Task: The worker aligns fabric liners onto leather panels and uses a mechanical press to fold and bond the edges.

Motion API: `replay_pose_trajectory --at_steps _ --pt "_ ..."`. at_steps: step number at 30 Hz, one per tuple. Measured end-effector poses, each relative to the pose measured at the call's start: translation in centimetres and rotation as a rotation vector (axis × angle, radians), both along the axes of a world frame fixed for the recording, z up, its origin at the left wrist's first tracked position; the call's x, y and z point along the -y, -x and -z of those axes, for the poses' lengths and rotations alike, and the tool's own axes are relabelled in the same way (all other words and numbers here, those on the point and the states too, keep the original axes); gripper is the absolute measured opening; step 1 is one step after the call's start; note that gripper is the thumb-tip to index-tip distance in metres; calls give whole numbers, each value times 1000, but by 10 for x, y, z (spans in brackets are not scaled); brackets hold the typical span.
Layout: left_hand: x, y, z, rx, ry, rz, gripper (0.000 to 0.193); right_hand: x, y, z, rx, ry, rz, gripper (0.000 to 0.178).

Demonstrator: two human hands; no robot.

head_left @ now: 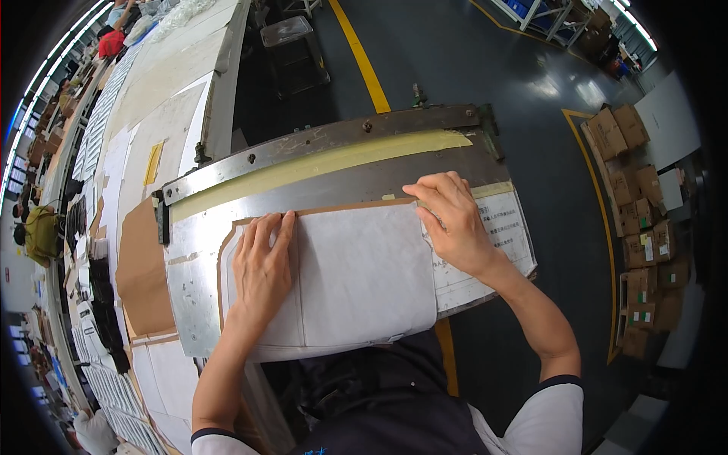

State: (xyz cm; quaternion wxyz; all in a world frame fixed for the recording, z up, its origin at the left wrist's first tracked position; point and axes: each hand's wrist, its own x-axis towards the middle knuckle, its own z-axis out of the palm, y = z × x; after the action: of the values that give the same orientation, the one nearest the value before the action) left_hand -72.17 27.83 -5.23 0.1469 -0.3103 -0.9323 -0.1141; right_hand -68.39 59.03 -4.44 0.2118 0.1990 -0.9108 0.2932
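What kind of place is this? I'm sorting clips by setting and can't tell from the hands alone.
Probably a factory or workshop floor. Both hands press a white fabric piece flat on a metal work plate; yellow floor lines mark lanes, and stacked cardboard boxes stand at the right.

Bare metal plate point(303, 186) above the white sheet point(356, 273); raised bar point(326, 140) blocks beyond.

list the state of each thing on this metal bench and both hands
white fabric piece: lying flat on a brown paper pattern, pressed under both hands
brown paper pattern: under the fabric, only its edge showing
left hand: open, palm down flat on the fabric
right hand: fingers spread, pressing the fabric's top right corner
metal bench: bare, scuffed
cardboard boxes: stacked on the floor, closed
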Motion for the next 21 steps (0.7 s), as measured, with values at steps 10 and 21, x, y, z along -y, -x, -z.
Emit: replay_pose_trajectory --at_steps 10,21 --pt "-9 -1 12 -128 -47 -16 43 90 40 32 -103 -173 -124 35" --pt "38 -25 5 -92 -134 -100 34 74 32 39 -245 -403 -142 38"
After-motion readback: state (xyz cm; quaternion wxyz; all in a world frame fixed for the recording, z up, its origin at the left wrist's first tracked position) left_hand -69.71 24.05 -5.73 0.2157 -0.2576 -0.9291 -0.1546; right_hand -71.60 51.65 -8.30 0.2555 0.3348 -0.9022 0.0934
